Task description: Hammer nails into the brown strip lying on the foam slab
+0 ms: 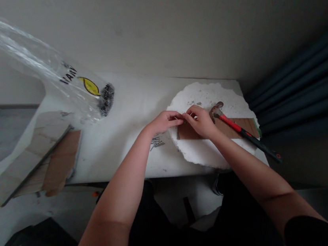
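My left hand point(164, 123) is closed in a pinch at the left end of a brown board point(227, 128). A thin pale sliver, which looks like a nail point(176, 118), shows between its thumb and fingers. Touching those fingertips, my right hand point(201, 121) is closed too, and whatever it pinches is hidden. The board lies on a rough-edged white slab point(203, 154). Right of my right hand, a claw hammer point(236, 127) with a red and black handle lies across the board, its grip end past the table edge. Several loose nails point(156, 142) lie below my left hand.
Under everything is a white table point(124, 143). Clear plastic wrap with printing point(87, 86) stands at the back left. Broken boards point(62, 159) lean at the left edge. A dark curtain point(303, 90) hangs at the right, and a wall rises behind.
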### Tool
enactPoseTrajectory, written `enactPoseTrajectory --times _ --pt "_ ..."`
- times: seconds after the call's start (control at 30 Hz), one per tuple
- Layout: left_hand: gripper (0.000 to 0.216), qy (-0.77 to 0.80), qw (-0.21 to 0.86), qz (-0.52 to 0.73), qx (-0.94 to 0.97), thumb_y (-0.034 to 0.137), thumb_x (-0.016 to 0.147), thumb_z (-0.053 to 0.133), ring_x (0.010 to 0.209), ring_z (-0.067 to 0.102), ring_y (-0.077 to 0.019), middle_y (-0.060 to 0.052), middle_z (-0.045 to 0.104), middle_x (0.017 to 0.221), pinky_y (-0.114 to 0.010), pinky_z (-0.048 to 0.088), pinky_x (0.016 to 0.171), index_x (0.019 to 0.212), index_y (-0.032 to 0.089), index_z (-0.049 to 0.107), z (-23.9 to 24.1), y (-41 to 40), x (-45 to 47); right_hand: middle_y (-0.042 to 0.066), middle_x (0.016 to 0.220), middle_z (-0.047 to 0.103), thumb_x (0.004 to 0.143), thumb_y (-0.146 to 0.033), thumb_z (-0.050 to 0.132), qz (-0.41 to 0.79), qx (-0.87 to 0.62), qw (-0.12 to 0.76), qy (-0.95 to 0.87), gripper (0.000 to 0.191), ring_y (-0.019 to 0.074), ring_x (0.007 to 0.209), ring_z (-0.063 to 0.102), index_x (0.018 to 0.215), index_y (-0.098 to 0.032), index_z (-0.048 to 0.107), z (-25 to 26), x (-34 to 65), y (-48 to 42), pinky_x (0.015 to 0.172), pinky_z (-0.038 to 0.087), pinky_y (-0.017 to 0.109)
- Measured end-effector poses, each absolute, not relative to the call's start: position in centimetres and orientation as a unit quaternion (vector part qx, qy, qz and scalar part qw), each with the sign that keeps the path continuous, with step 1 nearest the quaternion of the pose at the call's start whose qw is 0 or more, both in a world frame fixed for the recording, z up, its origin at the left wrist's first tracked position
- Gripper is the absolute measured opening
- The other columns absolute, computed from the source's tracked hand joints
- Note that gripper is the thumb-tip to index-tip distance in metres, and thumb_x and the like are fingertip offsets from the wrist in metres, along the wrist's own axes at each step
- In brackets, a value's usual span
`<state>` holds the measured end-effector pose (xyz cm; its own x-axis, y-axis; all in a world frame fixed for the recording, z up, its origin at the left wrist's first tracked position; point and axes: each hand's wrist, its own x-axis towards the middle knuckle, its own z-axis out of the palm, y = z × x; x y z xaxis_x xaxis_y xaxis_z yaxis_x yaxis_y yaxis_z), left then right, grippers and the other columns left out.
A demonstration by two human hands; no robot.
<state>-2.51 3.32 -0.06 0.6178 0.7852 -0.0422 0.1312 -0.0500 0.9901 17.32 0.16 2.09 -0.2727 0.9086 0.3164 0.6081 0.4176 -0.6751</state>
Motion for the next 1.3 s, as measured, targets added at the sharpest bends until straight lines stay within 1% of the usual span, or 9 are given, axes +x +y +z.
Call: enactPoseTrajectory --times 0.17,0.3,0.4,0.57,0.67,0.87,1.03,1.17,1.3 --pt "0.025 0.434 0.531 0.224 0.692 0.027 0.085 0.065 0.092 0.069 -0.0166 -0.008 0.077 0.101 -0.032 0.053 0.089 0.104 0.015 0.075 -0.1 4.3 -4.1 0.003 0.083 0.062 0.100 -0.043 0.050 0.223 -0.505 0.336 -0.763 0.032 0.0170 0.079 0.058 0.082 -0.020 0.062 2.3 17.8 0.2 0.074 0.045 0.029" --pt "0.026 0.561 0.450 0.087 0.689 0.027 0.086 0.059 0.092 0.072 -0.0184 -0.008 0.079 0.096 -0.030 0.053 0.087 0.102 0.015 0.077 -0.1 4.9 -7.3 0.005 0.090 0.065 0.097 -0.034 0.053 0.193 -0.545 0.246 -0.778 0.023 0.0166 0.079 0.059 0.086 -0.018 0.064 2.5 18.3 0.3 0.077 0.044 0.029" --pt "0.029 0.589 0.433 -0.008 0.682 0.030 0.086 0.055 0.090 0.072 -0.0181 -0.007 0.080 0.096 -0.026 0.053 0.082 0.099 0.018 0.078 -0.1 4.9 -9.0 0.006 0.091 0.066 0.096 -0.032 0.054 0.177 -0.555 0.196 -0.789 0.021 0.0164 0.077 0.058 0.087 -0.017 0.065 2.6 18.3 0.4 0.077 0.043 0.029" --pt "0.023 0.587 0.317 -0.213 0.714 0.025 0.069 0.064 0.085 0.071 -0.0224 -0.011 0.079 0.089 -0.026 0.051 0.074 0.084 0.016 0.079 -0.5 4.3 -8.8 0.008 0.096 0.067 0.096 -0.027 0.052 0.151 -0.564 0.165 -0.795 0.019 0.0175 0.082 0.059 0.091 -0.015 0.067 2.5 18.3 0.6 0.079 0.043 0.029" --pt "0.027 0.586 0.256 -0.289 0.713 0.026 0.061 0.069 0.088 0.071 -0.0259 -0.013 0.078 0.088 -0.028 0.052 0.076 0.084 0.017 0.080 -1.1 4.2 -8.1 0.009 0.099 0.068 0.096 -0.021 0.049 0.128 -0.555 0.116 -0.813 0.021 0.0190 0.088 0.060 0.095 -0.015 0.069 2.7 18.5 0.6 0.080 0.042 0.029" --pt "0.040 0.595 0.240 -0.298 0.706 0.027 0.060 0.074 0.097 0.072 -0.0307 -0.018 0.078 0.099 -0.031 0.054 0.081 0.098 0.018 0.081 -2.0 4.4 -7.5 0.010 0.108 0.067 0.096 -0.018 0.049 0.087 -0.523 0.024 -0.847 0.022 0.0194 0.091 0.063 0.098 -0.015 0.071 3.8 18.2 -0.1 0.081 0.043 0.028" --pt "0.045 0.602 0.236 -0.303 0.700 0.035 0.064 0.078 0.106 0.071 -0.0325 -0.018 0.077 0.109 -0.032 0.055 0.085 0.107 0.022 0.080 -1.5 4.4 -7.2 0.013 0.112 0.066 0.100 -0.019 0.044 0.035 -0.492 -0.021 -0.869 0.027 0.0229 0.100 0.062 0.101 -0.014 0.070 3.8 17.4 -0.6 0.076 0.044 0.030" --pt "0.051 0.620 0.215 -0.289 0.697 0.038 0.068 0.075 0.104 0.071 -0.0338 -0.021 0.075 0.113 -0.034 0.055 0.086 0.115 0.018 0.077 -1.0 4.1 -7.0 0.016 0.115 0.064 0.101 -0.016 0.040 0.010 -0.480 -0.057 -0.875 0.029 0.0259 0.104 0.060 0.106 -0.013 0.068 3.8 16.6 -0.9 0.071 0.044 0.031" --pt "0.053 0.619 0.209 -0.294 0.697 0.041 0.069 0.073 0.106 0.071 -0.0324 -0.019 0.075 0.115 -0.032 0.056 0.084 0.118 0.020 0.075 -1.0 4.1 -6.8 0.017 0.116 0.063 0.101 -0.015 0.037 -0.002 -0.474 -0.065 -0.878 0.031 0.0265 0.103 0.059 0.107 -0.013 0.067 3.8 16.2 -1.1 0.069 0.044 0.032"
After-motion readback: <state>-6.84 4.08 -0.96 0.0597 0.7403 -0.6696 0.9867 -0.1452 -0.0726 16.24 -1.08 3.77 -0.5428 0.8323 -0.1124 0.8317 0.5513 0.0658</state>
